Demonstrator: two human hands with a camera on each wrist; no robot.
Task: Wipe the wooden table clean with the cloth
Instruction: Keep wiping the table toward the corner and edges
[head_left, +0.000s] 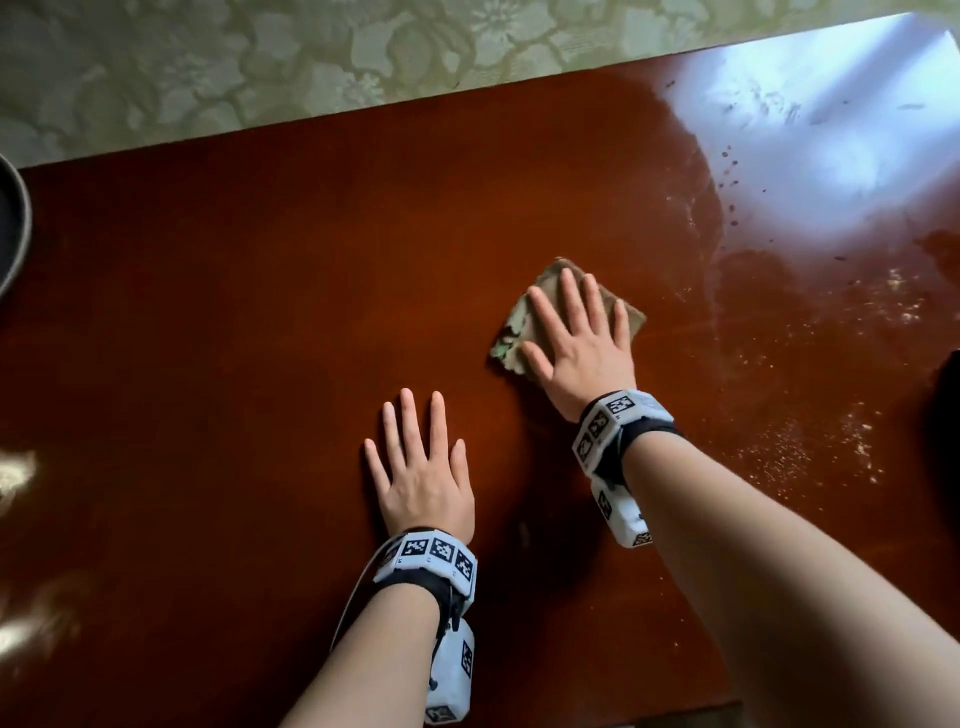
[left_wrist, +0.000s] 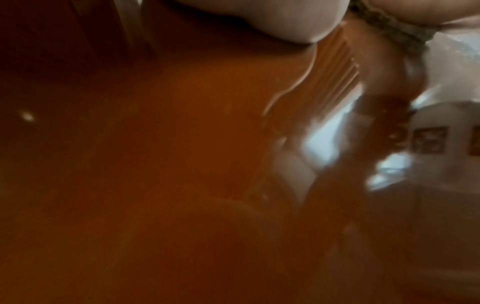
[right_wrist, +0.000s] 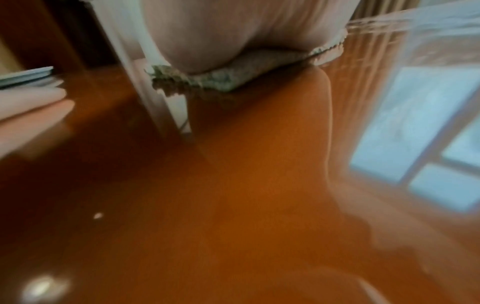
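A glossy reddish-brown wooden table (head_left: 234, 322) fills most of the head view, with a pale green flower-patterned floor covering (head_left: 260, 62) beyond its far edge along the top of the frame. Strong window glare whitens the table's upper right corner, and pale crumbs and dark specks (head_left: 810, 415) are scattered down the right side of the surface. A little right of the frame's centre lies the cloth (head_left: 519, 332), a folded greenish-brown rag flat on the wood. The right hand (head_left: 576, 338) lies flat on top of it, fingers straight and slightly spread, the palm pressing it down; the right wrist view shows the heel of the hand (right_wrist: 233, 41) sitting on the cloth's frayed edge (right_wrist: 207, 79). The left hand (head_left: 423, 478) rests flat on bare wood below and to the left of the cloth, fingers straight and apart, holding nothing. A curved dark rim of a round vessel (head_left: 15, 223) shows at the left edge.
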